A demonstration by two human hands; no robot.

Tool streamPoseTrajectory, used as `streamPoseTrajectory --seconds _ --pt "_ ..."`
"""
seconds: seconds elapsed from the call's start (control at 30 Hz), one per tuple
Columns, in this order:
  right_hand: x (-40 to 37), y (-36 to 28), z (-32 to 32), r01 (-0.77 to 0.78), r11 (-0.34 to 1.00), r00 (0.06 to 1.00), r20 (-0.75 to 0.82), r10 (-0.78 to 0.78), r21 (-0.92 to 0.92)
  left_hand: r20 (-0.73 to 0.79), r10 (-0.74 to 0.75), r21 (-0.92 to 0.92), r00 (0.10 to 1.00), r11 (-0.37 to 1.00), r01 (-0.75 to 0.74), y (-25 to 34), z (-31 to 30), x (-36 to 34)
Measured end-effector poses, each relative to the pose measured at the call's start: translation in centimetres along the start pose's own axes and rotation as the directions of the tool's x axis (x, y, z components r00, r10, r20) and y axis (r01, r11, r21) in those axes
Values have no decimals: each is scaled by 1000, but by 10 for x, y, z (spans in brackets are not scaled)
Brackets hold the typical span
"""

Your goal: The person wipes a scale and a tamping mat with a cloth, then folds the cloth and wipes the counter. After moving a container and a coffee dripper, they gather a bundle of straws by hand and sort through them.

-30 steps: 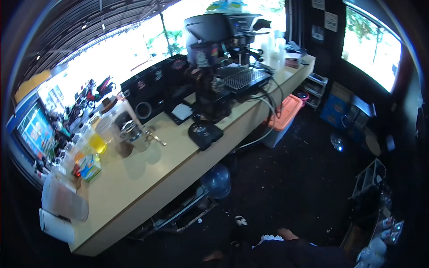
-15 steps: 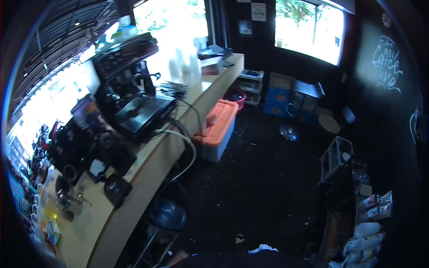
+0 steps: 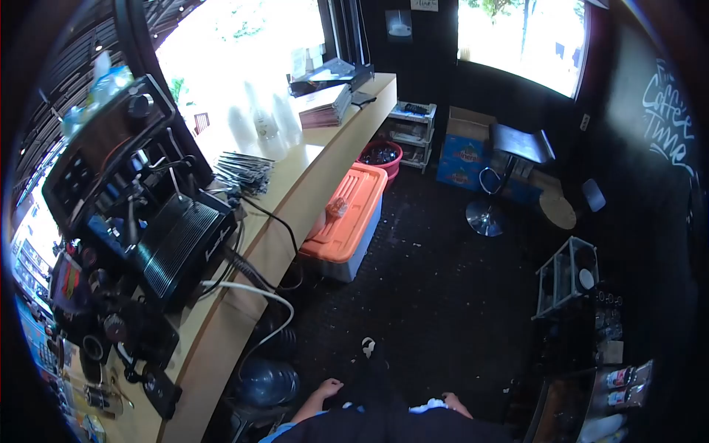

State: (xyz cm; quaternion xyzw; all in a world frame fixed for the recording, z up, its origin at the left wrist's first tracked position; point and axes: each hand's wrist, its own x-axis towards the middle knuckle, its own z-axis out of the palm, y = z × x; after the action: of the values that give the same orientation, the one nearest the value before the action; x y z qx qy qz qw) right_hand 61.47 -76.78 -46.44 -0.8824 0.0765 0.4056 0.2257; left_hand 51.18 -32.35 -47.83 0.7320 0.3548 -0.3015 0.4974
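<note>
My left hand [image 3: 329,387] hangs low in front of my body, fingers curled together, and nothing shows in it. The nearest thing to it is a large blue water bottle [image 3: 267,382], lying on a stool [image 3: 251,417] beside the counter. At the lower edge, my right hand [image 3: 456,404] shows only in part, its fingers mostly hidden. A bit of white cloth [image 3: 428,405] is close beside that hand. A small pale scrap [image 3: 368,345] lies on the dark floor ahead of me.
A wooden counter [image 3: 221,325] on my left carries an espresso machine [image 3: 173,244], a bundle of thin wrapped sticks [image 3: 242,173] and plastic cups [image 3: 284,118]. Beneath stands an orange-lidded bin [image 3: 354,214]. A bar stool [image 3: 485,218] and a small rack [image 3: 565,277] are ahead to the right.
My view has turned and moved forward along the counter, so the espresso machine sits closer and further left. Both hands now show at the bottom; earlier only part of one arm did.
</note>
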Motion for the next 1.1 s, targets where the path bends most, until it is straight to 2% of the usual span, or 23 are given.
streamPoseTrajectory --seconds 0.03,0.07,0.17,0.3,0.37,0.4,0.43,0.47,0.5,0.53,0.57,0.6,0.67,0.7,0.77,0.8,0.83,0.87,0.93,1.0,1.03,1.07,1.1 --pt "16 -16 -7 -6 1000 1000 -2 6 12 58 -119 39 991 992 117 -5 -10 8" --pt "29 -35 -18 -6 1000 1000 -9 6 18 75 -158 98 985 984 150 1 -28 22" --pt "56 -81 -43 11 999 1000 4 -12 34 20 -147 275 989 952 136 26 -80 48" --pt "102 -142 -86 91 995 996 2 -91 33 -23 -53 351 998 934 57 71 -116 79" --pt "126 -172 -120 149 988 989 -25 -148 35 -25 -25 273 999 961 31 103 -119 84" --pt "140 -193 -138 186 982 982 -42 -184 35 14 -52 130 999 990 50 119 -126 97" --pt "158 -219 -157 211 977 977 -46 -210 24 -64 19 -57 998 998 -22 134 -129 107" --pt "184 -256 -173 218 974 976 18 -218 -54 -154 80 -137 985 985 -102 156 -131 112" --pt "191 -293 -186 268 963 962 -48 -268 -7 -253 133 -205 958 961 -187 179 -136 115" --pt "197 -330 -199 321 946 942 -115 -315 39 -266 185 -241 946 938 -250 199 -142 116" --pt "218 -363 -205 454 890 882 -163 -442 48 -283 237 -273 929 909 -315 225 -154 109" --pt "237 -396 -213 578 814 804 -208 -558 53 -315 208 -303 926 903 -306 247 -168 104" --pt "236 -496 -241 783 617 617 -219 -756 75 -173 270 -470 947 822 -320 290 -191 89" --pt "225 -548 -253 874 474 485 -212 -848 103 -176 243 -504 954 810 -299 318 -205 69" --pt "180 -649 -283 945 292 307 -84 -948 150 -246 326 -517 913 752 -408 356 -224 48" --pt "160 -691 -295 963 189 197 -27 -980 195 -286 306 -525 908 742 -416 379 -238 37" --pt "140 -726 -305 982 43 42 8 -999 183 -255 316 -568 914 715 -406 401 -246 25" --pt "121 -758 -307 960 -98 -103 6 -995 263 -223 330 -610 917 687 -395 423 -253 15" --pt "82 -810 -314 908 -248 -286 65 -956 338 -267 355 -596 896 670 -443 461 -271 1" --pt "47 -850 -311 868 -350 -408 105 -907 352 -344 409 -529 845 659 -534 494 -291 -20" --pt "37 -866 -303 862 -349 -429 163 -888 368 -428 393 -519 814 630 -577 510 -300 -34" --pt "28 -880 -294 856 -348 -449 218 -867 382 -525 395 -492 754 581 -648 516 -304 -37" --pt "19 -894 -282 838 -429 -505 184 -843 336 -614 393 -454 684 534 -714 522 -306 -40"
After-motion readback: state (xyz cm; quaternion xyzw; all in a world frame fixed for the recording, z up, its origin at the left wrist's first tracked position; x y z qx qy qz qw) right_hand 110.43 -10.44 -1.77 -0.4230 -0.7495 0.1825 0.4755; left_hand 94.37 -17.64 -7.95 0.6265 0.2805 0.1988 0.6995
